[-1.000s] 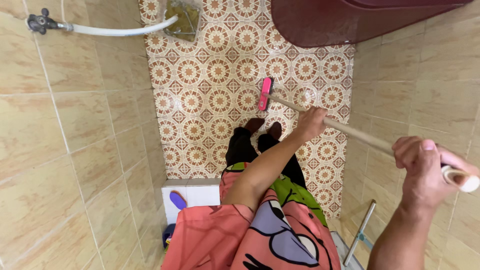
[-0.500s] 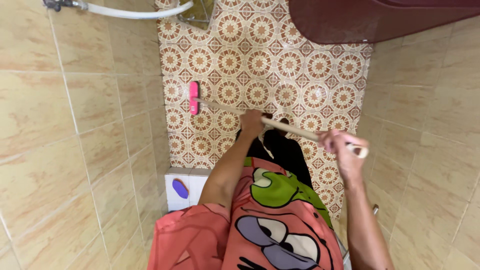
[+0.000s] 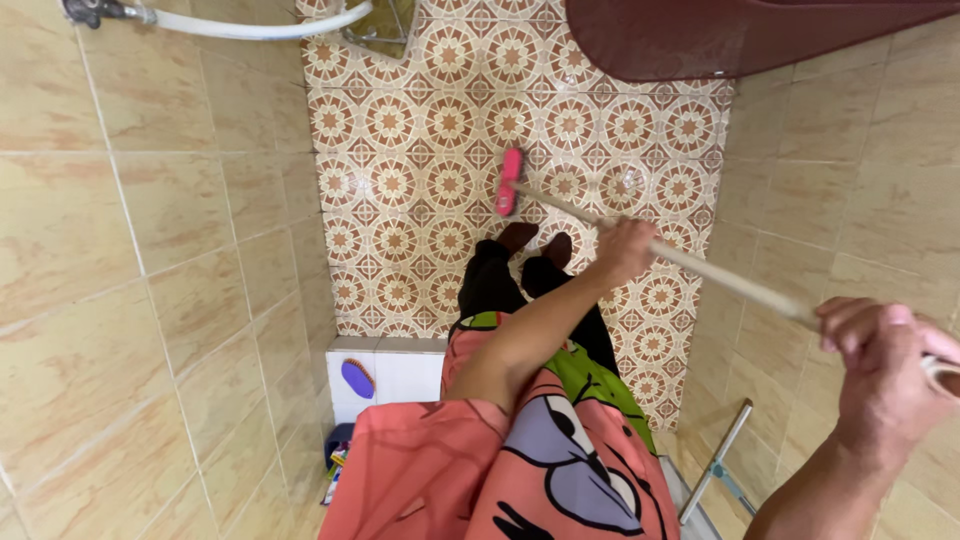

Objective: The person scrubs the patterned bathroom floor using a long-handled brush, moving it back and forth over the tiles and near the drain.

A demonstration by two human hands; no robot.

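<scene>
left hand: the left hand [image 3: 625, 248] is wrapped around the middle of the wooden handle [image 3: 700, 268], arm stretched forward over the patterned shirt [image 3: 520, 460]
right hand: the right hand [image 3: 885, 375] is fisted on the upper end of the same handle, at the right edge of the view, well apart from the left hand
brush: the pink scrub brush head [image 3: 509, 182] sits at the far end of the handle, lying on the patterned floor tiles [image 3: 420, 180] just ahead of the person's feet [image 3: 535, 245]
handle: runs slanting from the brush head, down and to the right, through both hands
floor: brown and cream rosette tiles between beige tiled walls [image 3: 150, 250] on either side
upper edge: a white hose [image 3: 250, 25] with a dark tap fitting at the left, a floor drain [image 3: 380, 25] beside it, and a dark red tub [image 3: 730, 35] at the right
lower left: a white tiled ledge [image 3: 405, 375] with a small purple brush [image 3: 357, 378] on it
lower right: a metal rod [image 3: 715, 465] leaning by the wall
</scene>
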